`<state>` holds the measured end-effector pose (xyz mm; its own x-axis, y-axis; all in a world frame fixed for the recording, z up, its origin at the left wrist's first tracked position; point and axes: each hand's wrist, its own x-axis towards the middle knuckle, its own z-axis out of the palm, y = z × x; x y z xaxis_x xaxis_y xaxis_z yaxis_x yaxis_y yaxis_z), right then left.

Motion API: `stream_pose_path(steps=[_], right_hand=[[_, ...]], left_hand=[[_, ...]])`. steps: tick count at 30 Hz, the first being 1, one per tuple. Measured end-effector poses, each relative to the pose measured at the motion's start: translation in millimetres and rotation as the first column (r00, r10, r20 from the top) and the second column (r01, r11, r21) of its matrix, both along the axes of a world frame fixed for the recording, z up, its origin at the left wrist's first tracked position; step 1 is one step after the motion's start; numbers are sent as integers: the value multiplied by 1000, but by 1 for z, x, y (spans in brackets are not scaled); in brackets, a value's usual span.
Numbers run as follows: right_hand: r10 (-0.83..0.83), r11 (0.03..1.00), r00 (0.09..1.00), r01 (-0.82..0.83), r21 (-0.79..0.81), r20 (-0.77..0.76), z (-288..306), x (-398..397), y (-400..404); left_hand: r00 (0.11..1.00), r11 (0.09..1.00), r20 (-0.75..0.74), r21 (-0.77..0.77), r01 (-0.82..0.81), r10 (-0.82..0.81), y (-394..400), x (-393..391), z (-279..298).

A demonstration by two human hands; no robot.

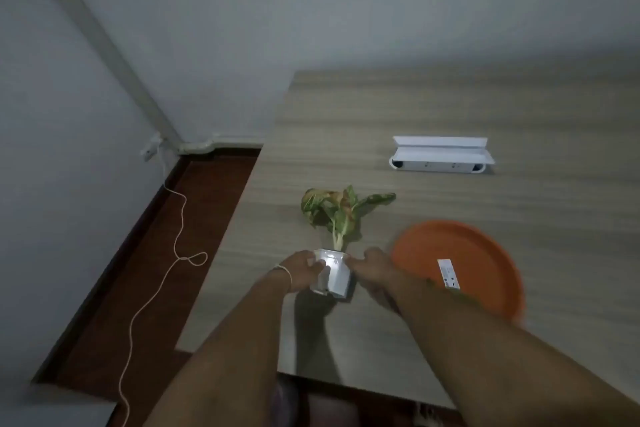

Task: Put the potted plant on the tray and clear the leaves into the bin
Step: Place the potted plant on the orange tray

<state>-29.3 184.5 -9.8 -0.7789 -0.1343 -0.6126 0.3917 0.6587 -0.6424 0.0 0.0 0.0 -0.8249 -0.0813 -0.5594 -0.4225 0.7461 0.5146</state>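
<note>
- Cord: pale, looped on the floor left of the tabletop.
- Left hand: fingers wrapped on the pot's left side.
- Potted plant: white pot, green-yellow leaves, held between both hands just left of the tray.
- Right hand: fingers closed on the pot's right side.
- Tray: orange, round, white label on it.
- White box: farther back, open.

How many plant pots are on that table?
1. A single white pot with a leafy plant stands near the table's front edge, gripped between the left hand and right hand, left of the orange tray.
</note>
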Motion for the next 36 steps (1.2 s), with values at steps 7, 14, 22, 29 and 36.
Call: stream_pose_path(steps=[7,14,22,29,36], right_hand=[[-139,978,987,150,-147,83,-80,-15,-18],[-87,996,996,87,21,-26,-47,-9,-27],[-175,982,983,178,-57,58,-86,-25,-29],[-193,972,975,205,-114,113,-138,-34,-23],[-199,950,965,234,-209,173,-185,-47,-22]], left_hand=[[990,969,35,204,-140,136,-6,-1,-22],[986,974,44,155,-164,159,-4,-11,-26],[987,981,93,133,-139,128,-6,-23,-33],[970,952,177,227,-207,169,-16,-27,-49],[955,935,227,254,-248,192,-14,-33,-50]])
